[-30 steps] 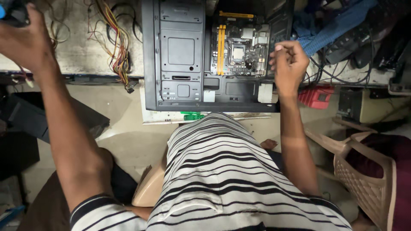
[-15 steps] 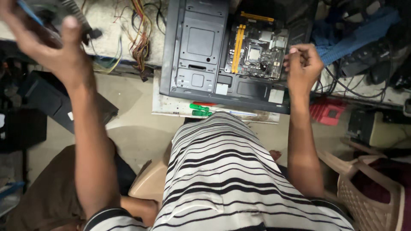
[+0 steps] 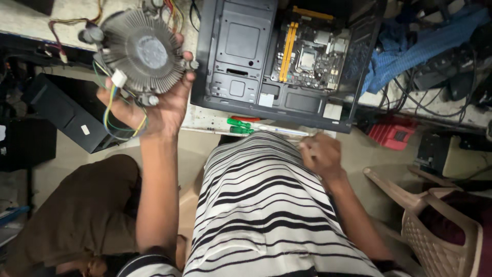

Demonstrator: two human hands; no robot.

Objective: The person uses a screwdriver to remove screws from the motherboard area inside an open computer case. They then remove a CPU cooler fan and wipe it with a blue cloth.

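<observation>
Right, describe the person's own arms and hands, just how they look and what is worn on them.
Both arms are bare from the short sleeves down; the sleeves belong to a black-and-white striped shirt. The left hand and the right hand wear no gloves, and no rings or watch show from this view. No cables or markings run along either forearm.

Open computer case [image 3: 246, 56] lies flat on the bench [image 3: 31, 20], motherboard [image 3: 312, 54] inside its right half. Cooler fan [image 3: 141, 51] held up in left hand [image 3: 154, 107], left of the case, its wires [image 3: 110, 113] hanging below. Screwdrivers [image 3: 243, 125] on bench edge just before the case. Right hand [image 3: 320, 154] low, near them. Plastic chair [image 3: 441, 225] far right
</observation>
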